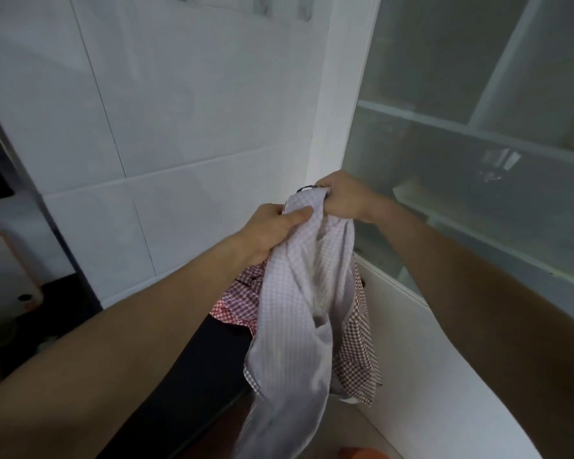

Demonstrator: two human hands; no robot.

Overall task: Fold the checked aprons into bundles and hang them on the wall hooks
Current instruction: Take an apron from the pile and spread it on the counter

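- Here, at far left, an orange-edged board leans by the dark bench; smooth white wall tiles rise behind.
- The left hand grips the pale apron near its top, fingers curled into the cloth, thumb laid along it.
- The pale apron is thin, finely checked cotton, hanging in loose, soft folds from both hands, in front of the wall corner.
- The right hand pinches the top edge, fingers curled tight round gathered cloth and what looks like a dark loop.
- To bundle it well, I would keep the top edge taut between the hands and fold evenly, leaving the loop free for hanging.
- Under it, a red-checked apron lies crumpled in a heap, spilling over the bench's right end.
- At the top of the wall, the hooks show only faintly, well above the hands.
- On the right, frosted glass panes in white frames.
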